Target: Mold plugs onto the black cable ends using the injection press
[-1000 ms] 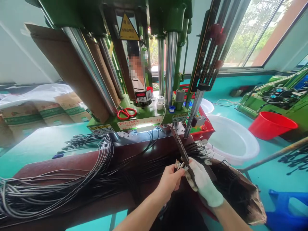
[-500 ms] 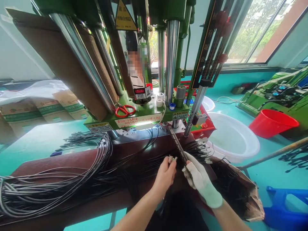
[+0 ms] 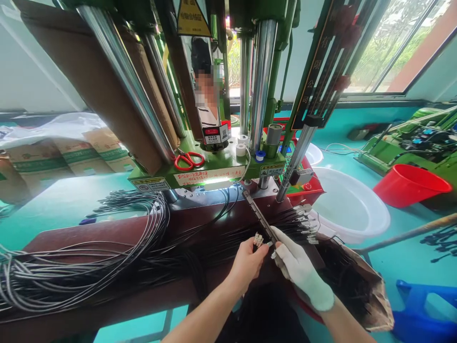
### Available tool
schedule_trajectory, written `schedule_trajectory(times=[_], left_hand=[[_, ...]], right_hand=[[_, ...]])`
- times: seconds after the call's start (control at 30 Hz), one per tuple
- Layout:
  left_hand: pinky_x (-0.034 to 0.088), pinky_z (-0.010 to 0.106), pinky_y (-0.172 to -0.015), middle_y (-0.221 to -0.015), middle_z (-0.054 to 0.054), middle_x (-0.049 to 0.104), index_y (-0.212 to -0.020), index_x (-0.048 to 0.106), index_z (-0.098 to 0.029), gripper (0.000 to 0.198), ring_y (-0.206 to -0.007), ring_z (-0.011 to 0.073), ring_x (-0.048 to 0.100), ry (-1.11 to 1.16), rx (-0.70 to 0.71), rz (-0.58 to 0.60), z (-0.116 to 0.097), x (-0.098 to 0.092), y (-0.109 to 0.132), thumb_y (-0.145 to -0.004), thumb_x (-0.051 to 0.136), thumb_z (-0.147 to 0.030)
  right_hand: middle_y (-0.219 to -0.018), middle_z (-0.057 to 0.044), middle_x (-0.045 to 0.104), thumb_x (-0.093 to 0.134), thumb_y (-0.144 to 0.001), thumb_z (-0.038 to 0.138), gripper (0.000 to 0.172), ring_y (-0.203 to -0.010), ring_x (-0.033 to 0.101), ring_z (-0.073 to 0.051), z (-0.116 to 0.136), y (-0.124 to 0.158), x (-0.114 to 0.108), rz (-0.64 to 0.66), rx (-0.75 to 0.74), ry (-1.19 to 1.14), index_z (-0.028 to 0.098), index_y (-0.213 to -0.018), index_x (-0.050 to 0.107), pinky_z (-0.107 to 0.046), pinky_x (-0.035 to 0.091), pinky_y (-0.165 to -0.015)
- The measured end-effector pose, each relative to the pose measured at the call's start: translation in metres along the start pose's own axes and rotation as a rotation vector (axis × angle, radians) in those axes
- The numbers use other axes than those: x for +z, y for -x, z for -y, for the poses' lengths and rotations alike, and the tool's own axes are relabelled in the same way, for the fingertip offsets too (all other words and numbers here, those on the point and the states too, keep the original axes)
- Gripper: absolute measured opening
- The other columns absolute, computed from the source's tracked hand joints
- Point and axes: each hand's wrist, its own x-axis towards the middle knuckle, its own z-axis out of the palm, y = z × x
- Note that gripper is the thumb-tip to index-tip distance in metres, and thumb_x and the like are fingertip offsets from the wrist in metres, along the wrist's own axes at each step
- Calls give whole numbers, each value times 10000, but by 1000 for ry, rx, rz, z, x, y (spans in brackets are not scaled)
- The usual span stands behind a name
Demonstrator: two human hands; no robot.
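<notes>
My bare left hand is closed on a small cluster of pale metal cable connectors. Its thumb reaches toward the near end of a long, narrow metal bar with slots along it. My right hand, in a white glove, grips that near end, and the bar slants away toward the press. Another small light piece shows by the right fingertips, too small to name. Beneath both hands run black cables, whose pale connector ends fan out to the right.
Coiled cables cover the bench's left side. Red-handled scissors rest on the green press ledge. To the right are a white tub, a red bucket, a brown paper sack of dark pieces and a blue stool.
The bar's far end has swung left, away from the press column. My left hand has come closer to the bar, its thumb stretched toward the right fingertips. The view has shifted slightly.
</notes>
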Motion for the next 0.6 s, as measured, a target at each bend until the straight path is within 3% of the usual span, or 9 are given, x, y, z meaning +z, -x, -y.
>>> schedule_trajectory(times=[0.13, 0.3, 0.37, 0.43, 0.5, 0.6], left_hand=[[94, 168, -320, -422, -128, 244, -720, 383, -214, 287, -345, 29, 162, 7, 29, -13, 3, 1, 2, -723, 563, -438], [351, 173, -431, -579, -36, 473, -717, 485, -153, 259, -500, 63, 443, 9, 146, 77, -1, -10, 9, -736, 568, -398], [391, 191, -468, -620, -25, 501, -747, 485, -158, 274, -547, 85, 496, 121, 134, 37, -4, -18, 10, -737, 564, -420], [341, 175, -412, -557, -66, 444, -782, 457, -186, 273, -457, 61, 430, 248, 166, -81, -6, -23, 9, -752, 539, -445], [206, 149, -346, -491, -111, 327, -814, 429, -218, 266, -366, 31, 256, 307, 195, -164, -8, -24, 7, -761, 526, -459], [66, 156, -339, -465, -129, 231, -790, 425, -228, 282, -358, 25, 128, 216, 114, -138, -8, -17, 2, -723, 581, -454]], right_hand=[[-581, 51, 388, 456, -827, 499, 601, -461, 303, -62, -4, 0, 3, -11, -56, 35, 162, -1320, 389, -174, 249, -365], [-526, 62, 409, 449, -829, 487, 599, -373, 266, -37, 3, 1, 2, -60, 0, -49, 139, -1311, 382, -159, 186, -316], [-511, 62, 429, 451, -827, 476, 595, -342, 260, -28, 4, -1, -1, -71, 14, -47, 140, -1313, 379, -153, 181, -298], [-510, 57, 447, 453, -825, 474, 597, -324, 264, -22, 4, -2, -3, -61, 34, -43, 143, -1316, 376, -146, 179, -289], [-514, 55, 455, 460, -820, 484, 604, -320, 274, -20, 4, -2, -5, -30, 49, -35, 145, -1313, 381, -142, 183, -286], [-526, 52, 455, 466, -818, 500, 604, -337, 297, -24, 4, -2, -5, -12, 65, -30, 154, -1307, 392, -135, 196, -288]])
